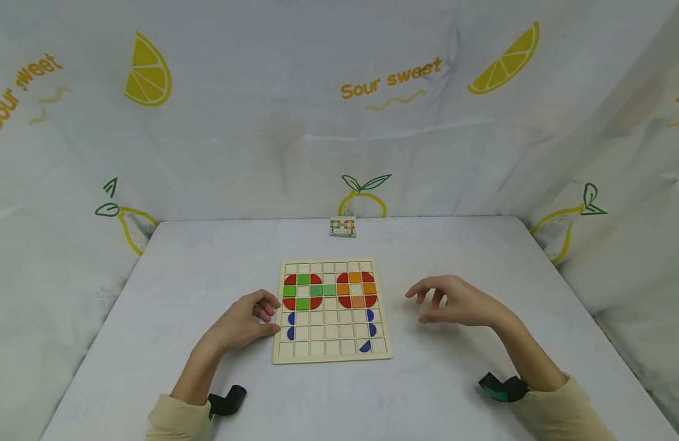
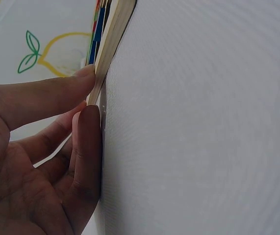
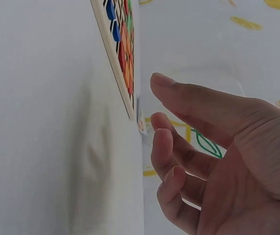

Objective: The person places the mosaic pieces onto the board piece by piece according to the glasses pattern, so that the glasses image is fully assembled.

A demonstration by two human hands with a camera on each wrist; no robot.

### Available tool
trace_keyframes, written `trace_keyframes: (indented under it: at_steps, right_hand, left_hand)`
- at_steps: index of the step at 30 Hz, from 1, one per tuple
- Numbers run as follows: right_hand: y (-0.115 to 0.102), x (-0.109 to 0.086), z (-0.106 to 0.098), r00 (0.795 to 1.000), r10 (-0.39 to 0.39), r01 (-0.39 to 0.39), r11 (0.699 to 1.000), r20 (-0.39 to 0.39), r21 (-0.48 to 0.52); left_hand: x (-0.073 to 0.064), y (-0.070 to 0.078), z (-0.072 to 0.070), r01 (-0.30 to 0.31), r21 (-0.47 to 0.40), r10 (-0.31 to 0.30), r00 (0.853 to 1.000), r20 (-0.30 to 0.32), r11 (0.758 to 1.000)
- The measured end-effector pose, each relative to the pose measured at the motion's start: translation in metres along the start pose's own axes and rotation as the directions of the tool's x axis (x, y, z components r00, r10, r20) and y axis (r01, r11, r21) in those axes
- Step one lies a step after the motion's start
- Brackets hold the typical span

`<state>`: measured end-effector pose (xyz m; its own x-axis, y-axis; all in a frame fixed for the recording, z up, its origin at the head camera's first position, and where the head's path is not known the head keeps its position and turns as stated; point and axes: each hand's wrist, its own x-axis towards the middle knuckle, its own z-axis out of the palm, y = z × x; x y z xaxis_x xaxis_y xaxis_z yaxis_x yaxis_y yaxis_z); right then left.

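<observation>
Judging by its thin, rigid look, the square wooden grid board (image 1: pixel 332 311) with coloured tiles at centre frame should slide lightly, so take its left edge, where your left hand (image 1: pixel 245 323) touches with relaxed fingers, your right hand (image 1: pixel 457 301) hovering loose, empty.

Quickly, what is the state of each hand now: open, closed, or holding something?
Left hand: open, fingertips touching the left edge of the wooden puzzle board, holding nothing.
Right hand: open, fingers relaxed, empty, apart from the board.
</observation>
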<state>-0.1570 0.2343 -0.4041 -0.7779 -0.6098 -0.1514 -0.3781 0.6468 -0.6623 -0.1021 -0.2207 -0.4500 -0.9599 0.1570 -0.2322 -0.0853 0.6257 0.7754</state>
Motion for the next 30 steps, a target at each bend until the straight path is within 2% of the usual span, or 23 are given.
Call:
trace_keyframes:
  at_steps: [7,12,21,30]
  right_hand:
    - [0.023,-0.014,-0.013,0.999,0.024,-0.024,1.0,0.025,0.018]
    - [0.042,-0.023,-0.023,0.999,0.007,-0.009,0.998,0.033,0.058]
    - [0.077,-0.029,-0.032,0.999,0.017,-0.023,0.992,0.044,0.128]
    - [0.092,-0.033,-0.035,0.998,0.051,-0.056,0.985,0.036,0.165]
  left_hand:
    - [0.0,0.0,0.001,0.0,0.003,0.0,1.0,-0.003,1.0]
    - [-0.001,0.0,0.001,0.002,0.004,-0.002,1.0,-0.006,1.0]
    - [-0.001,0.0,0.001,0.004,0.003,-0.004,1.0,-0.004,1.0]
    - [0.0,-0.003,-0.001,-0.014,-0.007,0.014,1.0,0.015,1.0]
